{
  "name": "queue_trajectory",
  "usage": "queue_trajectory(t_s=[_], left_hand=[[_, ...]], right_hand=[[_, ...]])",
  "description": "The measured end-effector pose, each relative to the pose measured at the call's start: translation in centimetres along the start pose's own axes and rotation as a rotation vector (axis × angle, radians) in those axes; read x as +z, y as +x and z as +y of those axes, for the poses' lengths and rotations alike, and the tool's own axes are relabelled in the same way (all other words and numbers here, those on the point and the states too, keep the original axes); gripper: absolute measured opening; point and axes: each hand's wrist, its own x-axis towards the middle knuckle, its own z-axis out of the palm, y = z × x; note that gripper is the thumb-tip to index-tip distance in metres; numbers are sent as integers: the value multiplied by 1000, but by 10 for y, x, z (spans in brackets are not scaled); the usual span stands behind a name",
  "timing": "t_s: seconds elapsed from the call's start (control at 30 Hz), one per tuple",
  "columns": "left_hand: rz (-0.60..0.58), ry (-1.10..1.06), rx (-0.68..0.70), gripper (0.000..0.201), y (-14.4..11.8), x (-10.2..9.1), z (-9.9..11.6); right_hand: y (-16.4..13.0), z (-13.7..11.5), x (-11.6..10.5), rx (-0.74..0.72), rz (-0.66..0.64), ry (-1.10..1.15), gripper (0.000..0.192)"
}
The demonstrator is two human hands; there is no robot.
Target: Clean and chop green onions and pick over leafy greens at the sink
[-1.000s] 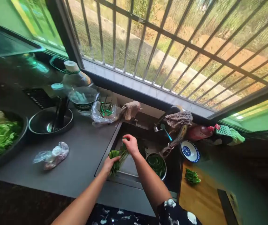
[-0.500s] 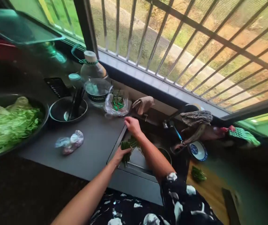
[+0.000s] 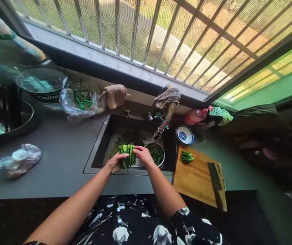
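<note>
Both hands hold one bundle of green stalks (image 3: 127, 154) over the front edge of the sink (image 3: 98, 143). My left hand (image 3: 114, 162) grips the bundle from the left and my right hand (image 3: 142, 156) closes on it from the right. Loose green leaves lie in the sink basin behind the bundle. A small metal bowl (image 3: 157, 155) with greens stands in the sink just right of my right hand.
A wooden cutting board (image 3: 199, 180) right of the sink carries a small heap of cut greens (image 3: 187, 156) and a cleaver (image 3: 215, 180). A blue-and-white dish (image 3: 185, 135) sits behind it. On the left counter lie a plastic bag (image 3: 18, 160), a pan (image 3: 5, 119), a big water bottle (image 3: 31, 71).
My right hand came back from the counter's far side to the bundle, so both hands grip it now. The camera swung right and closer to the sink.
</note>
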Motion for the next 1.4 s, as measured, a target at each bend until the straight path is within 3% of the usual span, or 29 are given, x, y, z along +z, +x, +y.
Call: queue_trajectory(t_s=[0.13, 0.27, 0.5, 0.63, 0.9, 1.1, 1.27, 1.4], left_hand=[[39, 77, 68, 50, 3, 22, -20], [53, 117, 112, 51, 4, 38, -34], [65, 49, 86, 45, -5, 51, -36], [39, 21, 88, 41, -7, 46, -35], [23, 33, 131, 37, -2, 24, -29], [122, 160, 161, 39, 2, 13, -24], [62, 123, 103, 33, 2, 8, -17], [83, 96, 66, 29, -2, 8, -10]], right_hand=[[-14, 0, -22, 40, -35, 155, 35], [-27, -2, -35, 29, 15, 155, 32], [-32, -7, -45, 170, -5, 297, 20], [-31, -8, -43, 240, 4, 306, 15], [-30, -13, -31, 247, -111, 286, 16], [-19, -8, -16, 178, -134, 190, 34], [-15, -12, -15, 198, -184, 216, 39], [-15, -13, -16, 187, -163, 236, 41]])
